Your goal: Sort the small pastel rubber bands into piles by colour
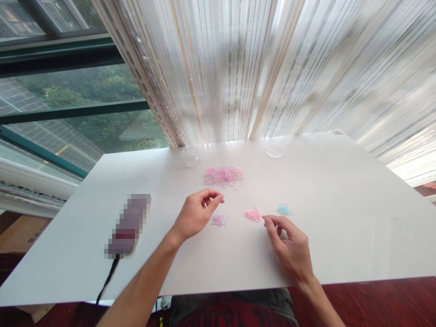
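A mixed pile [223, 176] of thin pink and lilac strips lies at the middle of the white table. Nearer to me are three smaller piles: lilac strips [220, 220], pink strips [253, 214] and light blue strips [284, 209]. My left hand [197, 212] hovers between the mixed pile and the lilac one, thumb and forefinger pinched together; anything in the pinch is too small to make out. At the right edge of the pink pile, my right hand [289, 240] has its fingertips closed in a pinch. Whether a strip is between them I cannot tell.
A clear round tub [191, 157] and a clear round lid [274, 151] stand near the table's back edge. On the left lies a blurred-out phone [131, 225] with a black cable [109, 279]. A striped curtain [221, 68] hangs behind the table, beside a window [85, 91].
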Motion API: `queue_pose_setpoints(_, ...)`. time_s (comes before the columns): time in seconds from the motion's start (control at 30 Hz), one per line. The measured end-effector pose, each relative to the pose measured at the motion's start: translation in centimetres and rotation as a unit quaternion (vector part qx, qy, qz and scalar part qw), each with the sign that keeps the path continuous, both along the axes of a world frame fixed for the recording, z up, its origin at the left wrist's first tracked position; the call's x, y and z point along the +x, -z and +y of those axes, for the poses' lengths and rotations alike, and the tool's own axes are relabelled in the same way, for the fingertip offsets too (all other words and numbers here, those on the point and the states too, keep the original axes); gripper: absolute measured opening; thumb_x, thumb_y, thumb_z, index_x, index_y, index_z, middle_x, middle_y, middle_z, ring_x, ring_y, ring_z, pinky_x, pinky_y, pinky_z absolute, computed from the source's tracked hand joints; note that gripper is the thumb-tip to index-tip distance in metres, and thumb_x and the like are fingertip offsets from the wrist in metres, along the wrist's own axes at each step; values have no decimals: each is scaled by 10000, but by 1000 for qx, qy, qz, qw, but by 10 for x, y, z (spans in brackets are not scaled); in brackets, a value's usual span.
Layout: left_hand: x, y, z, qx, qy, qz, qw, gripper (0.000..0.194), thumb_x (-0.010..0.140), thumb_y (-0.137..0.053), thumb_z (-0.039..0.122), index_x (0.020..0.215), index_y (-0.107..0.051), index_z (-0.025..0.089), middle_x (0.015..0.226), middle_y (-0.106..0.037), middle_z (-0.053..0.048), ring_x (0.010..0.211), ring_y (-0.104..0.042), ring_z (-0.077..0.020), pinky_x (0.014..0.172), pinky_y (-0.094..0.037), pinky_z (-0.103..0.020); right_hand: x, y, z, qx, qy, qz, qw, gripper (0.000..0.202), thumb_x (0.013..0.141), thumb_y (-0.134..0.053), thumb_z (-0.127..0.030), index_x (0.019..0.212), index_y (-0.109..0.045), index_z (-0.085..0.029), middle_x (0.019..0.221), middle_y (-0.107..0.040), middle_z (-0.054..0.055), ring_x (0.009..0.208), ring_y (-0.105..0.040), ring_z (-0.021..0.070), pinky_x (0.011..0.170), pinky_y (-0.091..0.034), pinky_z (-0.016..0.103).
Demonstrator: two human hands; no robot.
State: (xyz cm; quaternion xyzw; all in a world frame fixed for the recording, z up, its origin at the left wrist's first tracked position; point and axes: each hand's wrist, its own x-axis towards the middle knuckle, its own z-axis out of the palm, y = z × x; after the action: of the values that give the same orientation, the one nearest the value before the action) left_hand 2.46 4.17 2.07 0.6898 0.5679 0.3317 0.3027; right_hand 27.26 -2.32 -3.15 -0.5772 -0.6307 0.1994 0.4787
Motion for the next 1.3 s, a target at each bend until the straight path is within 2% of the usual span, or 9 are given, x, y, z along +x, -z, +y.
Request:
queue_pose_setpoints(0.07, 9, 5, -23, -36, 7, -94, 995, 260, 978, -623, 396, 983, -777, 187, 894, -818, -58, 663, -670, -150, 590, -526, -229, -7, -4, -3, 18, -29, 12, 999, 147, 998, -619, -282, 955, -745, -221, 800, -740, 17, 652, -624, 162, 645, -535, 268)
queue_pose_setpoints(0.13, 18, 12, -44, -30, -5, -105, 994, 225, 969, -648, 369, 940, -779, 189, 853, -807, -50, 612, -631, -136, 555, -496, -224, -17, -7, -7, 26, -83, 29, 996, 134, 997, -622, -245, 1069, -732, -222, 836, -754, 15, 685, -655, 159, 667, -554, 257)
queue_pose_setpoints(0.2, 26, 21, -62, 13, -13, -92, 996, 170, 967, -667, 319, 947, -784, 198, 805, -786, -27, 572, -586, -119, 556, -480, -220, -27, -7, -10, 28, -140, 43, 989, 180, 991, -636, -225, 1156, -707, -224, 882, -773, 17, 724, -683, 155, 688, -570, 248)
queue_pose_setpoints(0.3, 30, 36, -80, 52, 5, -96, 994, 125, 980, -657, 237, 1005, -776, 209, 869, -790, -21, 600, -594, -111, 589, -490, -211, -39, -3, -13, 14, -178, 48, 983, 144, 982, -661, -222, 1118, -709, -221, 899, -779, 20, 725, -693, 145, 679, -572, 234)
queue_pose_setpoints(0.37, 28, 44, -86, 50, 11, -107, 993, 122, 983, -656, 214, 1021, -772, 212, 871, -785, -19, 605, -596, -110, 581, -488, -204, -42, 0, -14, 0, -188, 42, 981, 90, 980, -670, -225, 1052, -724, -219, 876, -774, 20, 702, -687, 142, 650, -561, 230)
queue_pose_setpoints(0.57, 19, 53, -91, 34, 20, -118, 992, 102, 979, -672, 207, 1014, -768, 203, 894, -766, -29, 611, -576, -103, 579, -486, -200, -41, 3, -14, -18, -198, 18, 980, 93, 986, -653, -196, 951, -736, -218, 813, -751, 9, 683, -673, 139, 651, -539, 234)
queue_pose_setpoints(0.77, 16, 57, -91, 20, 9, -134, 991, 105, 963, -679, 208, 1029, -760, 197, 881, -746, -29, 575, -541, -91, 533, -459, -191, -42, 2, -13, -10, -199, 5, 980, 106, 983, -643, -175, 955, -738, -213, 815, -749, 16, 690, -675, 143, 671, -548, 240)
queue_pose_setpoints(0.97, 16, 56, -94, 14, -11, -142, 990, 95, 946, -692, 219, 1005, -759, 190, 814, -733, -23, 542, -525, -90, 514, -451, -191, -43, -1, -14, -8, -197, 0, 980, 118, 996, -636, -204, 951, -745, -216, 804, -762, 24, 658, -682, 147, 632, -558, 238)
queue_pose_setpoints(1.3, 15, 56, -94, 8, -3, -148, 989, 82, 960, -682, 236, 960, -756, 201, 827, -742, -25, 567, -549, -103, 537, -479, -202, -43, -3, -14, -2, -205, -7, 979, 117, 996, -636, -183, 962, -741, -221, 813, -755, 31, 692, -696, 158, 662, -577, 254)
